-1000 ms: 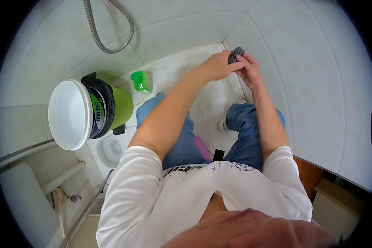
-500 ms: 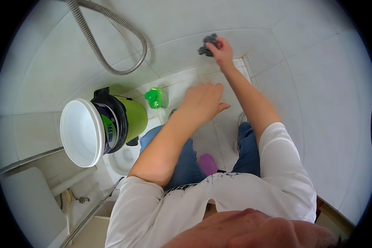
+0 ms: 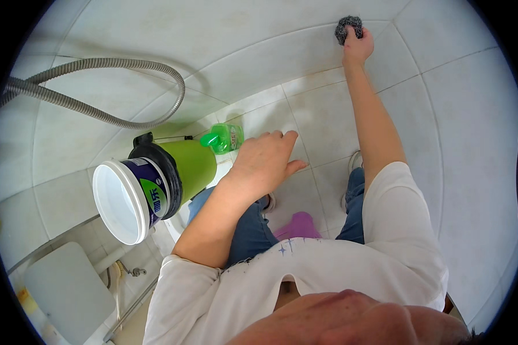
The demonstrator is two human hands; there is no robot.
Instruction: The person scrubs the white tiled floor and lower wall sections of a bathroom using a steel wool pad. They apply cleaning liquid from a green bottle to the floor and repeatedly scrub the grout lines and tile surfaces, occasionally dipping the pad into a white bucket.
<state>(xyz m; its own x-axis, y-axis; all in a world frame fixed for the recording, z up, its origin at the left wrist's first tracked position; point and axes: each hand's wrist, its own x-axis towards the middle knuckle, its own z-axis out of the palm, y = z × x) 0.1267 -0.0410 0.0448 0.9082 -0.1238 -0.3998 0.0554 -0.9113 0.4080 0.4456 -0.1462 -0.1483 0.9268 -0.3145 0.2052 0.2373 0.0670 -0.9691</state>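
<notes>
The right hand (image 3: 358,47) grips a grey steel-wool scrubber (image 3: 347,27) pressed high against the tiled wall (image 3: 259,52) (arm fully stretched), while the left hand (image 3: 266,160) hangs open, fingers spread, near the green bottle (image 3: 224,138).

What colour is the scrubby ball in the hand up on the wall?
Dark grey, the scrubbing pad in the right hand, seen in the head view.

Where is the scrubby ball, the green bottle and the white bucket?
steel wool scrubber (image 3: 347,26), head view, on its dark top, above the right hand's fingers.
green bottle (image 3: 227,138), head view, on its body, lying on the floor.
white bucket (image 3: 118,201), head view, inside its open mouth.
</notes>
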